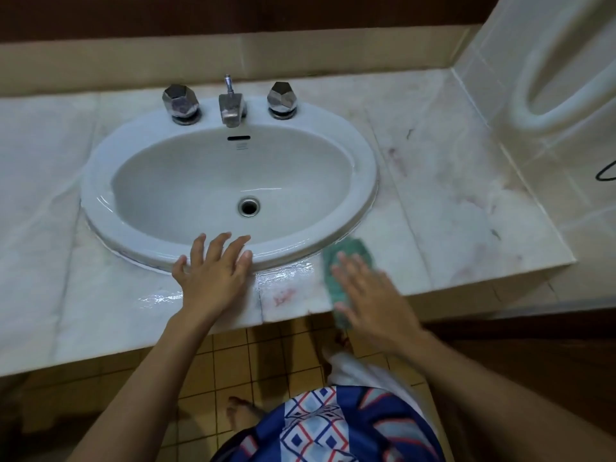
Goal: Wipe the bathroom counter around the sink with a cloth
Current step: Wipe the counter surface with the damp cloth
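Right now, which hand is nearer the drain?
Left. Left hand rests on the front sink rim, by the drain; right hand presses the cloth on the counter, farther right.

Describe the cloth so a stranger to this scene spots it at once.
Start at the white oval sink set in the marble counter. Just off its front-right rim, the right hand presses a blurred cloth flat. It is the only green thing on the counter.

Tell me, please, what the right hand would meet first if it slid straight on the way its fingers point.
Most likely the sink rim. The right hand, flat on the cloth, points up and left across the counter toward it. Motion blur leaves the exact heading a little uncertain.
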`<state>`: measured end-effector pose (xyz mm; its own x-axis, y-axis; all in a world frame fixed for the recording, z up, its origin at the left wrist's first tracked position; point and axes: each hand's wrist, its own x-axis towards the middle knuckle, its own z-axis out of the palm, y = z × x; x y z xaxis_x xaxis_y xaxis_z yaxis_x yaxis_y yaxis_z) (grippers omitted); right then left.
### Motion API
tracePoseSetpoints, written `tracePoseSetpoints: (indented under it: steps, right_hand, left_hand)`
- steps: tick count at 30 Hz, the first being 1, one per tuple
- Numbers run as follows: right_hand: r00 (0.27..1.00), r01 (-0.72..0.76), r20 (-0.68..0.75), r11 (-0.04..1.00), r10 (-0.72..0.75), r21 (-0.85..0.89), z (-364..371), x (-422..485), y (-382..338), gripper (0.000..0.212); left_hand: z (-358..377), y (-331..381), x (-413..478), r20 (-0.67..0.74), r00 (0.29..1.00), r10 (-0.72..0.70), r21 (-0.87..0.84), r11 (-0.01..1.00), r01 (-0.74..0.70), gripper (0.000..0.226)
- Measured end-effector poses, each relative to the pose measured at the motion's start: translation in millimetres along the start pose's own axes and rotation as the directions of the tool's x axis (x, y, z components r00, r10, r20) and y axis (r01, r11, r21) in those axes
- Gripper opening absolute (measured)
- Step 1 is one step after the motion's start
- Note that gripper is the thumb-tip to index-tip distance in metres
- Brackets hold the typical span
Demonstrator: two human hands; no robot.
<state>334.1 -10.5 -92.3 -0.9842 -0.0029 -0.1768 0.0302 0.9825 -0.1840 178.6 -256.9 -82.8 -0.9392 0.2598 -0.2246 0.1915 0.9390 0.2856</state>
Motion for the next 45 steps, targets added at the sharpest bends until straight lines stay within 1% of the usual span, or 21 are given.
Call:
tracePoseSetpoints:
  steps: [2, 5, 6, 8, 10, 12, 14, 16, 18, 21, 23, 25, 27, 29, 32, 34, 36, 38, 42, 43, 45]
  right_hand:
    - [0.966, -0.257, -0.010, 0.964, 0.258, 0.067, -13.6, 13.9, 47.4, 0.062]
    - [0.777, -0.610, -0.072, 0.775, 0.626, 0.163, -15.5, 46.0, 33.4, 0.063]
    - [0.723, -0.666, -0.062, 0.718, 0.688, 0.201, -11.6, 56.2, 9.9, 0.065]
    - [0.709, -0.676, -0.025, 0.690, 0.704, 0.258, -3.9, 66.9, -50.6, 0.067]
    - [0.741, -0.646, 0.008, 0.709, 0.672, 0.283, 7.5, 64.6, -115.0, 0.069]
    - [0.797, -0.581, 0.013, 0.758, 0.604, 0.296, 18.9, 54.9, -161.2, 0.071]
    - [0.892, -0.441, 0.017, 0.863, 0.451, 0.248, 26.2, 39.9, -173.3, 0.073]
    - [0.970, -0.243, 0.055, 0.953, 0.237, 0.183, 26.4, 28.2, -148.5, 0.070]
    - [0.990, -0.123, 0.091, 0.981, 0.111, 0.148, 20.5, 17.5, -114.3, 0.069]
    - [0.977, -0.201, 0.088, 0.974, 0.192, 0.109, 17.7, 20.7, -103.8, 0.073]
    - [0.945, -0.328, 0.058, 0.932, 0.323, 0.152, 21.6, 29.5, -138.0, 0.076]
    - [0.914, -0.401, 0.025, 0.892, 0.405, 0.208, 28.4, 39.5, -181.1, 0.076]
    - [0.942, -0.328, 0.005, 0.921, 0.335, 0.210, 36.9, 46.2, -220.1, 0.073]
    - [0.986, -0.167, 0.003, 0.971, 0.169, 0.170, 45.2, 51.7, -254.8, 0.068]
    - [1.000, 0.007, -0.012, 0.990, -0.006, 0.143, 45.4, 82.0, -292.2, 0.066]
    - [0.990, 0.138, 0.006, 0.985, -0.139, 0.107, 42.5, 115.2, -308.6, 0.065]
    - [0.963, 0.265, 0.024, 0.962, -0.267, 0.058, 36.6, 152.2, -320.5, 0.065]
    - [0.951, 0.300, 0.061, 0.953, -0.302, 0.039, 35.2, 187.2, -337.6, 0.065]
    - [0.986, 0.166, -0.009, 0.984, -0.166, 0.058, 44.5, 217.3, -393.8, 0.064]
    - [0.978, 0.207, -0.015, 0.977, -0.206, 0.051, 47.3, 211.6, -401.1, 0.063]
    - [0.914, 0.404, 0.034, 0.915, -0.404, 0.007, 46.8, 188.2, -392.0, 0.062]
  left_hand:
    - [-0.4, -0.1, 0.2, 0.008, 1.000, 0.004, -0.012, 1.000, -0.004, 0.040]
    - [1.2, 2.3, 0.7, -0.005, 1.000, 0.001, -0.015, 1.000, -0.002, 0.040]
    - [1.9, 3.1, 0.5, -0.011, 1.000, -0.001, -0.011, 1.000, 0.001, 0.040]
    - [3.4, 1.8, 1.8, -0.021, 1.000, 0.003, -0.015, 1.000, -0.003, 0.040]
    - [3.1, -3.6, 1.6, -0.047, 0.998, 0.048, -0.052, 0.997, -0.050, 0.049]
    - [-0.7, -10.7, -5.2, -0.159, 0.983, 0.091, -0.209, 0.970, -0.124, 0.053]
    - [-3.9, -22.5, -23.0, -0.329, 0.944, 0.004, -0.399, 0.906, -0.143, 0.039]
    - [-3.6, -40.3, -50.3, -0.435, 0.885, -0.167, -0.492, 0.867, -0.078, 0.034]
    - [-0.4, -68.0, -76.2, -0.473, 0.820, -0.322, -0.519, 0.854, 0.035, 0.032]
    - [6.5, -121.2, -103.5, -0.502, 0.706, -0.500, -0.477, 0.841, 0.257, 0.033]
    - [4.1, -149.7, -110.6, -0.519, 0.566, -0.641, -0.532, 0.760, 0.373, 0.036]
    - [-8.1, -174.0, -106.0, -0.426, 0.358, -0.831, -0.698, 0.553, 0.454, 0.044]
    - [-23.7, -203.6, -92.1, -0.235, 0.144, -0.961, -0.848, 0.275, 0.453, 0.055]
    - [-37.7, -232.5, -75.9, -0.081, 0.027, -0.996, -0.919, 0.085, 0.386, 0.062]
    - [-51.9, -251.9, -48.2, 0.052, 0.013, -0.999, -0.979, -0.048, 0.196, 0.060]
    - [-57.2, -247.8, -34.5, 0.045, 0.014, -0.999, -0.986, -0.042, 0.161, 0.054]
    - [-55.9, -245.1, -27.3, 0.002, 0.005, -1.000, -0.980, -0.001, 0.197, 0.051]
    - [-50.3, -250.1, -24.8, 0.006, 0.011, -1.000, -0.976, -0.004, 0.215, 0.048]
    - [-45.6, -257.1, -21.6, 0.009, 0.017, -1.000, -0.985, -0.006, 0.171, 0.047]
    - [-45.0, -257.3, -21.8, -0.001, 0.019, -1.000, -0.987, 0.004, 0.161, 0.047]
    - [-43.9, -257.9, -22.2, -0.010, 0.024, -1.000, -0.988, 0.014, 0.154, 0.048]
